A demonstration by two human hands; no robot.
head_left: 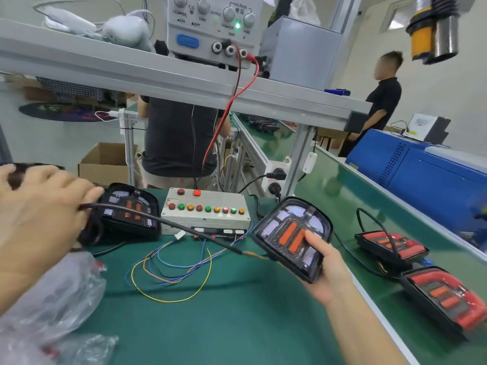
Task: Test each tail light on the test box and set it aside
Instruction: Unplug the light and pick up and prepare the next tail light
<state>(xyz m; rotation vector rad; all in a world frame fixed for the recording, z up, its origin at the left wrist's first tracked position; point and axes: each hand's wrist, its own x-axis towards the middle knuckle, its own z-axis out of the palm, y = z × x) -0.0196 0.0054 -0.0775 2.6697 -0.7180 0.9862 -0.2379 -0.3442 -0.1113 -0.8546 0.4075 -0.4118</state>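
The black-framed tail light with two orange bars under a clear lens (291, 237) is held tilted above the green mat (224, 312), just right of the white test box with coloured round buttons (207, 209). The right hand (329, 270) grips its lower edge, thumb lying on the lens. Left of the test box the left hand (39, 206), blurred, closes its fingers around a black cable (158, 219) beside a second dark tail light (130, 210). Thin coloured wires (168, 270) lie in front of the box. Far right of the box, two red-lensed tail lights (390, 243) rest on the mat. Crumpled clear plastic bags (52, 299) lie at the left front.
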